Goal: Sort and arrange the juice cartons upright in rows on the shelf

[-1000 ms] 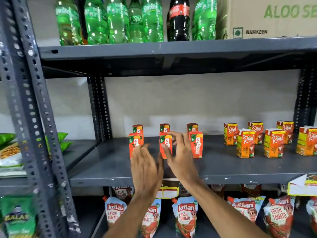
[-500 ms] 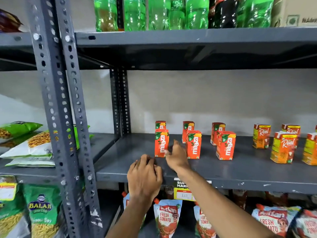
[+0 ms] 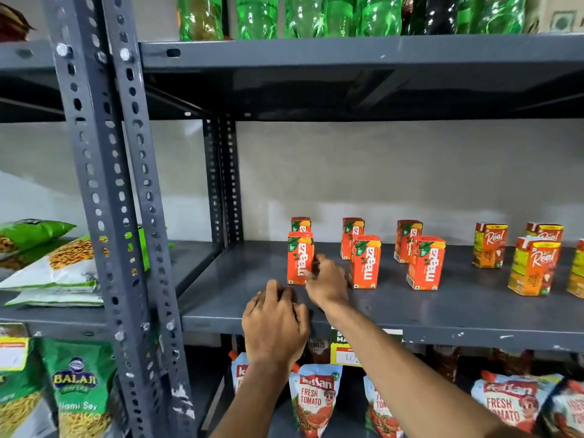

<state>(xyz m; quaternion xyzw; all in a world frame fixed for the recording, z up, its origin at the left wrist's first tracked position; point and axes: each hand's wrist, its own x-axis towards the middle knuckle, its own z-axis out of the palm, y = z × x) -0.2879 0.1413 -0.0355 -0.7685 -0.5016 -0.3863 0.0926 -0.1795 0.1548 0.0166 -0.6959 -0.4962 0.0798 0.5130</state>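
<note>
Several small orange Maaza cartons stand upright in two rows on the grey shelf (image 3: 410, 314). The front left Maaza carton (image 3: 299, 257) has my right hand (image 3: 327, 284) against its right side, fingertips touching it near the bottom. My left hand (image 3: 275, 324) rests on the shelf's front edge below that carton, fingers curled, holding nothing. Other Maaza cartons stand at front middle (image 3: 365, 262) and front right (image 3: 426, 263). Real juice cartons (image 3: 534, 267) stand upright further right.
A perforated steel upright (image 3: 104, 191) stands close on the left. Green soda bottles (image 3: 309, 14) fill the shelf above. Kissan tomato pouches (image 3: 314, 396) hang below. Snack bags (image 3: 47, 263) lie on the left-hand shelf. A price tag (image 3: 346, 350) hangs on the shelf edge.
The view has swung left and moved closer. My left hand dropped from the cartons to the shelf's front edge. My right hand slid from the middle carton to the front left carton.
</note>
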